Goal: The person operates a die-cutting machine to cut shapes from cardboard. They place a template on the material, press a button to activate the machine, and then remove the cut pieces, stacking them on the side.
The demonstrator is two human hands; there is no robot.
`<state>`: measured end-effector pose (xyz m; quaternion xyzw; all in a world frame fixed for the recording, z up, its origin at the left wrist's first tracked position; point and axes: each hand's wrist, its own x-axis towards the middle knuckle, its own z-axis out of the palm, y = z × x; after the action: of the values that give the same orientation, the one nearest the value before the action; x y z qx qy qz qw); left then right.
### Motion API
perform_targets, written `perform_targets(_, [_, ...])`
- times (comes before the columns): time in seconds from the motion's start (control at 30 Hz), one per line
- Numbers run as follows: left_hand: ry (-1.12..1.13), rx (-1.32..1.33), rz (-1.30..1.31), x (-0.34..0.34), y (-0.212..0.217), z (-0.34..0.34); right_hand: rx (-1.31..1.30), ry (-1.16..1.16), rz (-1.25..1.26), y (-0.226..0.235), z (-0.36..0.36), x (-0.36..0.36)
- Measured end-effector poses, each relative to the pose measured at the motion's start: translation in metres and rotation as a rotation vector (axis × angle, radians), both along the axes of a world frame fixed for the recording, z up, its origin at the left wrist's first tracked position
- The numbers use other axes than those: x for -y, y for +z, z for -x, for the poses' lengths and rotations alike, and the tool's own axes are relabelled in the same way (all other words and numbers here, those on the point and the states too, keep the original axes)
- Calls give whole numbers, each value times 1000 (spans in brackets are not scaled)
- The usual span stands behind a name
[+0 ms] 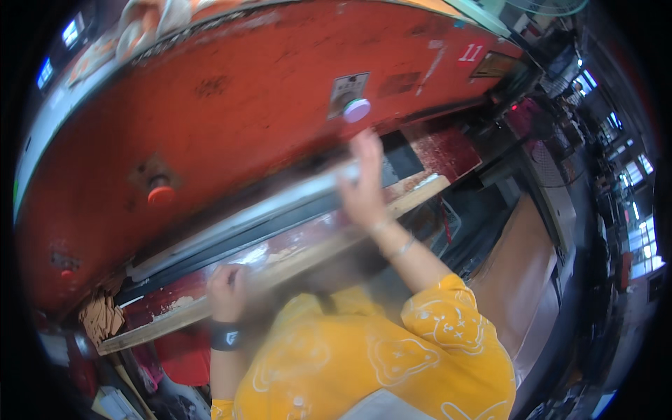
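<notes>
I have the right hand (362, 183) open and blurred, fingers extended just below the lilac button (356, 109) on the red panel (266, 87), above the back edge of the desk (301, 234). My left hand (227, 290) curls at the wooden strip (157, 324) along the desk's front edge; I can't tell whether it grips anything.

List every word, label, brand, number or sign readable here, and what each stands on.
White numerals on the red machine panel: readable, not transcribed.
Metal plate behind the purple button: print too small to read.
Brownish plate near the numerals: too blurred to read.
Dark wristband: white mark, no readable word.
No other text readable.
</notes>
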<state>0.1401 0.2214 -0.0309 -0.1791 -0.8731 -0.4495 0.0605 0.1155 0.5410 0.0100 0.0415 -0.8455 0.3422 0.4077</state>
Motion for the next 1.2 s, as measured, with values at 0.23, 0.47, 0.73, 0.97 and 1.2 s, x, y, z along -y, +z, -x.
perform_targets(0.23, [16,76,262,10,-12,0,606,240,-347,-54,-82,31])
perform_targets(0.47, [61,26,271,11,-19,4,604,203,-394,-36,-89,37])
perform_targets(0.73, [22,44,254,14,-16,2,732,201,-483,-19,-85,40])
perform_targets(0.97, [-151,118,194,12,-14,-18,645,121,-31,23,-29,-3])
perform_targets(1.2, [297,-71,-18,99,-6,-100,576,-271,-423,-9,-88,33])
